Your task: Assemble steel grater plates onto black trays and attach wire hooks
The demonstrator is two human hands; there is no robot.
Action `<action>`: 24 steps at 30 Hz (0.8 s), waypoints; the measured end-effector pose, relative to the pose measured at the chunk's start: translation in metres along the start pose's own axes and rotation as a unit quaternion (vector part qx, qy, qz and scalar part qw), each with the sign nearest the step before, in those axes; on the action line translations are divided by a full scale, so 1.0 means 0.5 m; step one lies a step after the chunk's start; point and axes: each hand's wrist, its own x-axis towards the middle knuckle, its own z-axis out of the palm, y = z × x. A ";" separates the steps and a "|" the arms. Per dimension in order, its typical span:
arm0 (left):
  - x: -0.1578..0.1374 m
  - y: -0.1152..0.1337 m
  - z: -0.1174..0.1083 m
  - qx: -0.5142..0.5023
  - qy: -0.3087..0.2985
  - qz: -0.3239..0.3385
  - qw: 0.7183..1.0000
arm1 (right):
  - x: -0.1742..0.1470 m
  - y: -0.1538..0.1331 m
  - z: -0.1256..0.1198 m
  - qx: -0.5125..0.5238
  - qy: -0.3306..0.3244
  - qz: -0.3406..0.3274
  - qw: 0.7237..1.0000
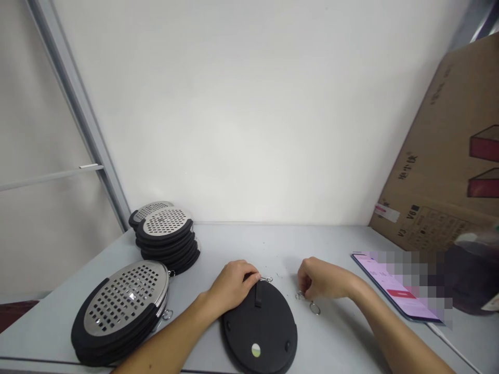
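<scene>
A round black disc lies flat on the table, smooth side up, with a short black strap, two small dark nubs and a pale oval sticker. My left hand rests at its upper left edge, its fingers closed around the rim near the strap. A small silver clasp sticks out beside those fingertips. To the right of the disc, my right hand is bent down to the tabletop, its fingers pinched at a small metal key ring with a clasp. Its fingertips are partly hidden.
At left, round black-rimmed pieces with perforated metal faces form a front stack and a back stack. A lit phone with a white cable lies at right. A large cardboard box leans behind it, near a dark, blurred container.
</scene>
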 end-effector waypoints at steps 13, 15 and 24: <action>-0.001 0.004 -0.002 0.003 -0.001 -0.001 1.000 | -0.065 -0.011 0.027 0.023 0.062 -0.032 0.997; -0.001 0.003 -0.002 0.006 -0.001 -0.002 1.000 | -0.079 -0.014 0.046 0.013 0.105 -0.048 0.993; 0.000 0.006 -0.004 0.005 -0.001 -0.005 1.000 | -0.109 -0.018 0.122 -0.052 0.206 -0.025 0.977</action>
